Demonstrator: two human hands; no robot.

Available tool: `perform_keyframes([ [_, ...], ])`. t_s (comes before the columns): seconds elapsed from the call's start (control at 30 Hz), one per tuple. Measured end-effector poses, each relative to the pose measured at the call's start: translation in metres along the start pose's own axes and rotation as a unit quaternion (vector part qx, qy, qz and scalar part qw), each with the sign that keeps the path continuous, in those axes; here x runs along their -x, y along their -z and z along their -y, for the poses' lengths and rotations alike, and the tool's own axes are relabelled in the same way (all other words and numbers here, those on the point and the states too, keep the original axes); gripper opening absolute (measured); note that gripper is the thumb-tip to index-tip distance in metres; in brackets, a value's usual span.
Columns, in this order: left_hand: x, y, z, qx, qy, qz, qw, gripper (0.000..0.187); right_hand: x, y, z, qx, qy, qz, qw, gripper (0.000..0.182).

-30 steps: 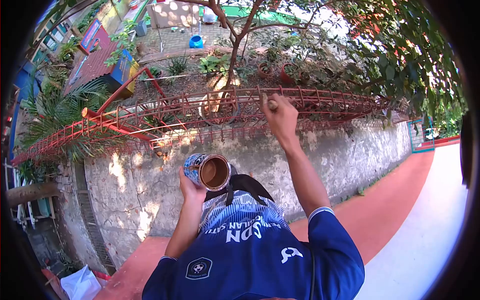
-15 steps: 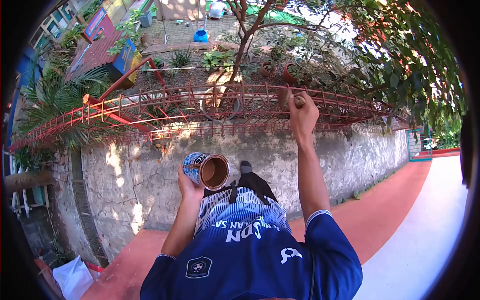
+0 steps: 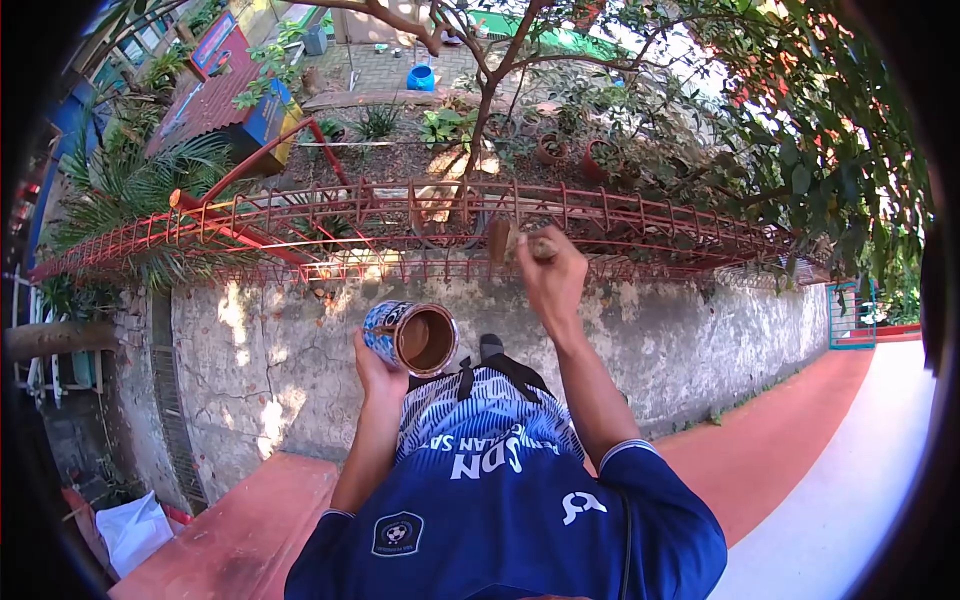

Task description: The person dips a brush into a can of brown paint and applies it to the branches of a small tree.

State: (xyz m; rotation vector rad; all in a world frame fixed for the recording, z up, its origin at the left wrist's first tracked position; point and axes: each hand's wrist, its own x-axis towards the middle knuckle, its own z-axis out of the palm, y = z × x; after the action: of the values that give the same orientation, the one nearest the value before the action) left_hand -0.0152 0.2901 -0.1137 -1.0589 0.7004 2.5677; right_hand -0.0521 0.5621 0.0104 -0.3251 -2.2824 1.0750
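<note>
My left hand (image 3: 378, 368) is wrapped around a paint can (image 3: 382, 332), blue and white outside, its rim smeared brown. The can is tipped so that its mouth faces me, and brown paint (image 3: 424, 338) shows inside. In my right hand (image 3: 555, 280) is a paintbrush (image 3: 503, 242) with brown bristles, gripped by its handle and pointing left. The bristles overlap the lower bars of the red metal fence (image 3: 590, 210), which runs across the view in front of me. Part of the brush handle is hidden by my fingers.
Below the fence stands a weathered concrete wall (image 3: 660, 345). Beyond it are a tree trunk (image 3: 482, 130), plant pots (image 3: 550, 148) and a blue bucket (image 3: 421, 78). Leafy branches (image 3: 800, 150) hang at right. A red ledge (image 3: 240, 530) and white bag (image 3: 135, 535) are at lower left.
My right hand has moved left and down with the paintbrush, from the fence's upper bars toward its lower ones. The left hand still holds the can in nearly the same place.
</note>
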Motion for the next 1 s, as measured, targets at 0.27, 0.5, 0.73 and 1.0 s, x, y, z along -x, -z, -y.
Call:
perform_keyframes([
  [0.27, 0.011, -0.021, 0.035, 0.017, 0.04, 0.023, 0.999, 0.06, -0.087, 0.004, -0.052, 0.053, 0.035, -0.002, 0.998, 0.021],
  [0.5, 0.011, -0.018, 0.059, 0.016, 0.007, -0.008, 1.0, 0.056, -0.066, 0.03, -0.041, 0.022, -0.009, 0.09, 0.996, 0.022],
  [0.73, 0.028, -0.031, 0.066, 0.011, -0.026, -0.023, 0.999, 0.055, -0.134, 0.001, -0.072, -0.034, -0.039, 0.1, 0.994, 0.025],
  [1.0, 0.046, -0.046, 0.078, -0.002, -0.046, -0.029, 0.999, 0.056, -0.137, 0.003, -0.069, -0.031, 0.023, 0.083, 0.996, 0.024],
])
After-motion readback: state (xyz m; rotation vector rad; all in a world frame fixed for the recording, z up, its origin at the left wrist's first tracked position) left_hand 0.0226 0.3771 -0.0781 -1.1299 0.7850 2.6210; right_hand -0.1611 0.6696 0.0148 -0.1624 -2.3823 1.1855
